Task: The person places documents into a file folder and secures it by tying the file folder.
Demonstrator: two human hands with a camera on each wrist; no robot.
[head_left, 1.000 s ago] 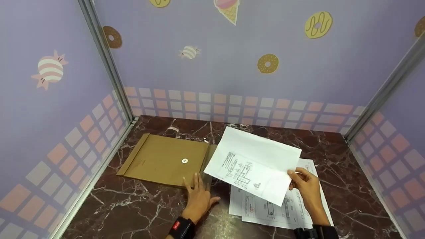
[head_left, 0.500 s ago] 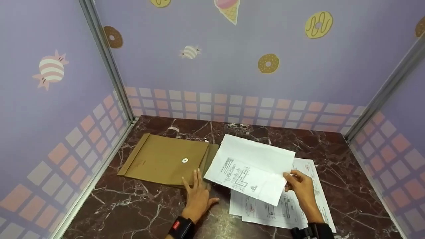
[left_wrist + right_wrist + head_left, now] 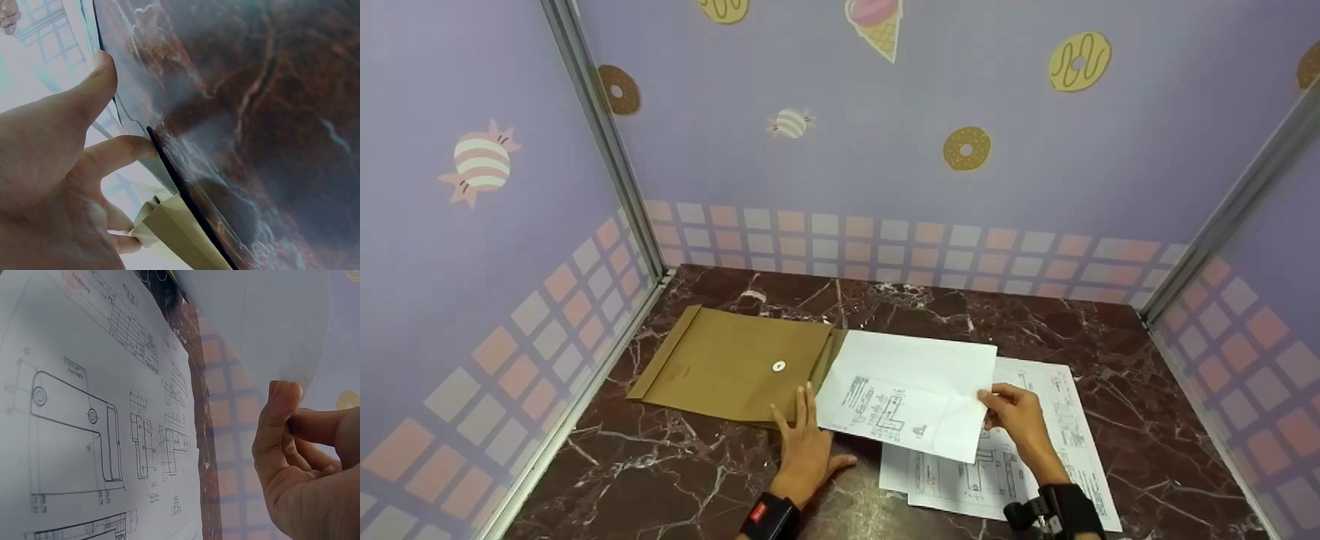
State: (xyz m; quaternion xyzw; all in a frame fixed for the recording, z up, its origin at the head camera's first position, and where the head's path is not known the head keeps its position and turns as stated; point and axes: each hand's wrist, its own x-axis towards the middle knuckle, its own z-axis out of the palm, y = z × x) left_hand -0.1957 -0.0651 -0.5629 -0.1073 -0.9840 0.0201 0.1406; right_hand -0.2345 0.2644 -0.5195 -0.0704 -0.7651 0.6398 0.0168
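Observation:
A brown paper document envelope (image 3: 735, 360) with a white round button lies on the left of the table. My left hand (image 3: 804, 454) rests at its near right corner, fingers spread and fairly straight. In the left wrist view the fingertips touch the envelope (image 3: 180, 230) at its edge. My right hand (image 3: 1020, 416) pinches the right edge of a white sheet of paper (image 3: 915, 375) printed with a technical drawing. The sheet's left edge is right at the envelope's opening. The right wrist view shows thumb and finger gripping the sheet (image 3: 270, 320) by its corner.
More printed drawing sheets (image 3: 1057, 450) lie overlapping on the dark red marble table (image 3: 675, 472), under and right of the held sheet. Purple patterned walls (image 3: 877, 135) enclose the table at the back and both sides.
My right hand has moved left and lowered the sheet, which now lies flatter with its left edge closer to the envelope's opening. The left hand has stayed in place.

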